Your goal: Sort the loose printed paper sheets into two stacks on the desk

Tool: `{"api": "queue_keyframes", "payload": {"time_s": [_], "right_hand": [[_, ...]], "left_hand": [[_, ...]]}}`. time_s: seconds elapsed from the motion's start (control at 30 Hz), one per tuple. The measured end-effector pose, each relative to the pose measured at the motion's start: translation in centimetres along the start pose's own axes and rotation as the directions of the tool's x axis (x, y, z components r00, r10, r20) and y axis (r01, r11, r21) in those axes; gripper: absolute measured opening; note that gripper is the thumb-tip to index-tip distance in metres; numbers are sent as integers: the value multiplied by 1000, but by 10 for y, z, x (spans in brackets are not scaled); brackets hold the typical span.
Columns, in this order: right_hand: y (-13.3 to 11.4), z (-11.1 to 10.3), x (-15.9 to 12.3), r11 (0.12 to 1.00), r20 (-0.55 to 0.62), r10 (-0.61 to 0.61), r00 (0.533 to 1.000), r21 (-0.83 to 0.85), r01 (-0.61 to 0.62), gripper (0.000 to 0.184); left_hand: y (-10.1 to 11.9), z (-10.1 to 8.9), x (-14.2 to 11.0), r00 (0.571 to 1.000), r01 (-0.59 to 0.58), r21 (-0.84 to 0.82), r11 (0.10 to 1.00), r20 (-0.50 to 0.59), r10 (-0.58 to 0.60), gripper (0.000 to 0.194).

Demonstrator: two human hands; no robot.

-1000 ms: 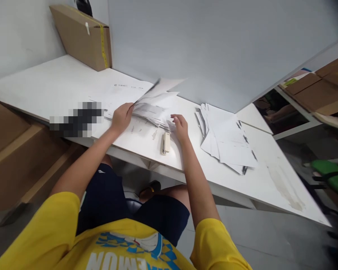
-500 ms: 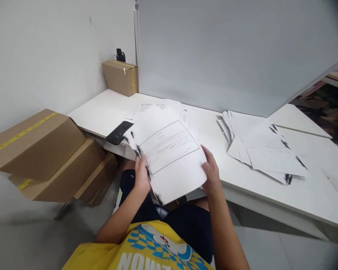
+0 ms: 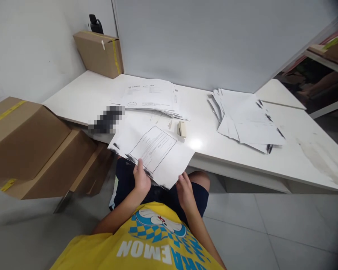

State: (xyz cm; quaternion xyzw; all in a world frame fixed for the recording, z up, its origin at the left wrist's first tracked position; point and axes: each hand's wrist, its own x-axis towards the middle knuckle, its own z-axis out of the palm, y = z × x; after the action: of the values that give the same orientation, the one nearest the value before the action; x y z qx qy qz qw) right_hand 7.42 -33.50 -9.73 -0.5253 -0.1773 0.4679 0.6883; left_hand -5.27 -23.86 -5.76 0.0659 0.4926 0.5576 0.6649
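Note:
Printed paper sheets (image 3: 169, 165) with a framed block of text and black smudges along the near left edge are held over my lap, tilted at the desk's front edge. My left hand (image 3: 141, 180) pinches the smudged edge, thumb on top. My right hand (image 3: 185, 190) has its fingers closed at the near right edge of the sheets. Just beyond lies a small cream block-shaped object (image 3: 182, 129). Behind it rests a stack of printed papers (image 3: 149, 95). Farther right, a loose pile of papers (image 3: 250, 120) with black-smudged edges sits on the desk.
The white desk (image 3: 293, 161) runs along a grey partition (image 3: 199, 41). A blurred-out dark object (image 3: 107, 119) is at its left front edge. A cardboard box (image 3: 98, 54) stands in the back corner, a black bottle (image 3: 95, 24) behind it. Larger cardboard boxes (image 3: 30, 138) are stacked at left.
The held sheets have come down and nearer my lap, uncovering the printed stack and the cream object. My right hand has moved left and lower along the sheets' edge. The view has shifted.

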Motion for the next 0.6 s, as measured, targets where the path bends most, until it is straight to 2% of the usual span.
{"api": "queue_keyframes", "payload": {"time_s": [0.1,0.23,0.37,0.47,0.6], "right_hand": [[-6,11,3,999,1,-39,999,5,39,45],[-12,12,10,995,-17,-68,998,-70,67,48],[-10,10,14,991,-18,-73,997,-118,70,50],[-8,13,17,993,-61,-68,996,-105,61,56],[-10,21,17,996,-110,-39,993,-88,29,62]], "left_hand": [[-6,-4,0,1000,16,22,1000,5,-16,16],[-9,-12,3,998,-6,-29,1000,69,8,23],[-8,-15,2,999,48,-32,998,11,-47,24],[-5,-16,0,999,46,-19,999,13,-46,26],[-3,-24,-2,990,-1,9,1000,141,0,34]]}}
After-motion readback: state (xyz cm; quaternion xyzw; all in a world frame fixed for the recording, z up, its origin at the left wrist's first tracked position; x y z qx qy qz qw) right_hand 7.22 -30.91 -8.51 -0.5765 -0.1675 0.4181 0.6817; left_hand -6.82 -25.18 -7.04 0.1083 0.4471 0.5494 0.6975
